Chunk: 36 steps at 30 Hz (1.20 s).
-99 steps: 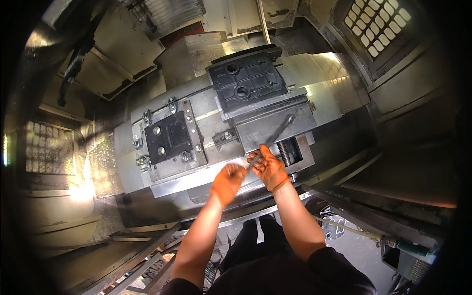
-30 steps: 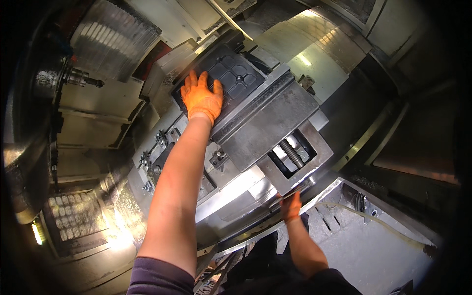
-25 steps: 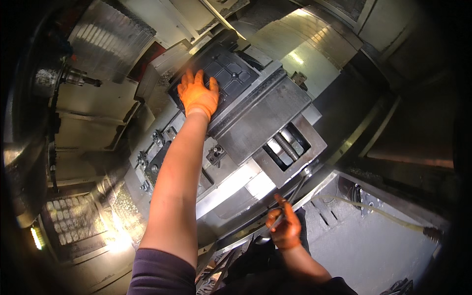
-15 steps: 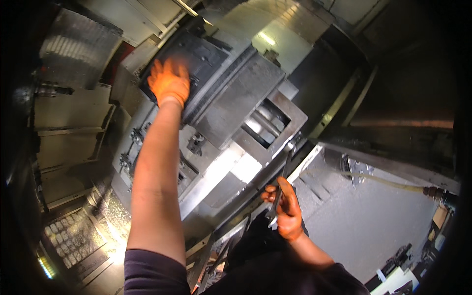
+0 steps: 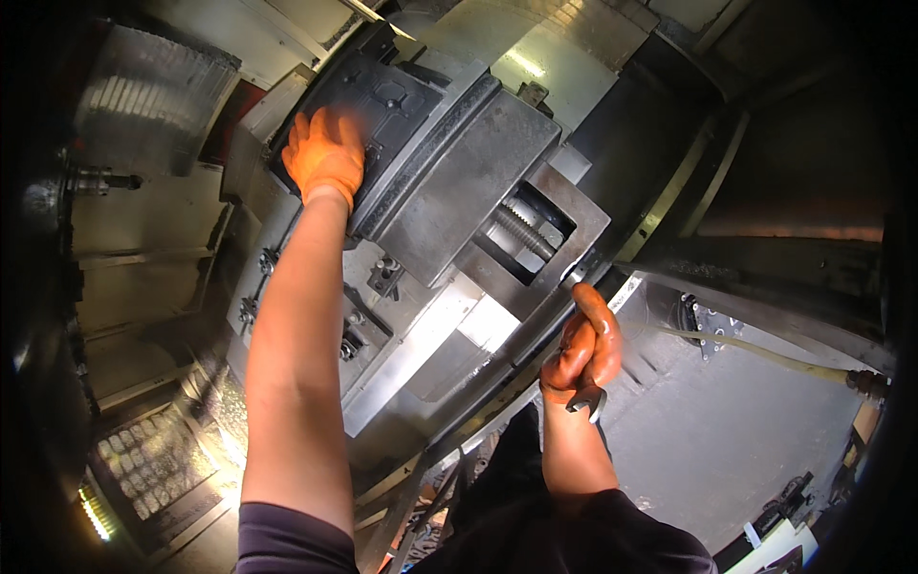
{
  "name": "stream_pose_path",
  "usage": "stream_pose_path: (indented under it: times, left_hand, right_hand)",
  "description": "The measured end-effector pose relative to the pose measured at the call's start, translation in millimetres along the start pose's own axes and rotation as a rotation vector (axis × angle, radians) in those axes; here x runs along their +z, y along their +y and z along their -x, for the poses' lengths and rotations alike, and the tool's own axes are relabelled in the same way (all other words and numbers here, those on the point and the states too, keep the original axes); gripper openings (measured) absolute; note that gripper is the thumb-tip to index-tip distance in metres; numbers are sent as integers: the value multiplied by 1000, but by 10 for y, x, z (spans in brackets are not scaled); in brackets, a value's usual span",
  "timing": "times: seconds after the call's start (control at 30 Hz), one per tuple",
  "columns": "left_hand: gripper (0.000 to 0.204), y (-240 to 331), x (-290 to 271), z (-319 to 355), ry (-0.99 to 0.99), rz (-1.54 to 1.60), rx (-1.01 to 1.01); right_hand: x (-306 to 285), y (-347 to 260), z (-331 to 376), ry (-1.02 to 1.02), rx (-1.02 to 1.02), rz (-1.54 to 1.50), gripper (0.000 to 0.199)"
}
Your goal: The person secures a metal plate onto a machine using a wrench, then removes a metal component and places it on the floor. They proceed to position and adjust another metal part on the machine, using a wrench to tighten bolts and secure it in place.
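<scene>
My left hand (image 5: pixel 325 158), in an orange glove, lies with its fingers spread on a dark, flat metal workpiece (image 5: pixel 392 100). That workpiece sits against the jaw of a large machine vise (image 5: pixel 469 182), whose threaded screw (image 5: pixel 523 231) shows through a rectangular opening. My right hand (image 5: pixel 585 340), in a stained orange glove, is closed around a wrench (image 5: pixel 587 402). The wrench's open-ended jaw sticks out below the palm near my wrist. Its other end is mostly hidden by my fingers, close to the outer end of the vise.
Clamping pieces (image 5: pixel 385 277) sit on the machine table left of the vise. A pale hose (image 5: pixel 755 351) crosses the grey surface (image 5: pixel 727 421) at right. At the far left, a spindle tool (image 5: pixel 105 180) juts from the wall. Metal chips lie at lower left.
My right hand has moved up toward the vise's outer end and turned, its fingers now wrapped tighter round the wrench. My left hand stays on the workpiece. The view has shifted slightly.
</scene>
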<state>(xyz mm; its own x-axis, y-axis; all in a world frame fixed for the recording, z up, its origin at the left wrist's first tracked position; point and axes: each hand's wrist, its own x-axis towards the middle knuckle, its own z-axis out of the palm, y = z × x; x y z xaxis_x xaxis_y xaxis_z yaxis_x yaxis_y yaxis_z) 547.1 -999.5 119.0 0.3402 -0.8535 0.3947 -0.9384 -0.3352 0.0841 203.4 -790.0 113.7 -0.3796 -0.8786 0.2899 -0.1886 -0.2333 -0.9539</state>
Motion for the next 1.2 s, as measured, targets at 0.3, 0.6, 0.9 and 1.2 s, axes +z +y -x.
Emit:
stream_pose_path:
  times: [0.3,0.6,0.9,1.2]
  left_hand:
    - [48,1650,-1895,1850,-47,1216,798]
    - [37,2307,-1962,2237,20,1181,562]
    - [56,3168,-1879,1486,-313,737,603]
    - [45,3331,-1776,1443,-335,745,594]
  right_hand:
    - [69,-5,-114,5,-157,62,44]
    - [-401,118,-1,-196,455,-393,39]
    - [-249,470,-736,-212,492,-277,37]
    - [-92,573,-1026,-227,437,-236,35]
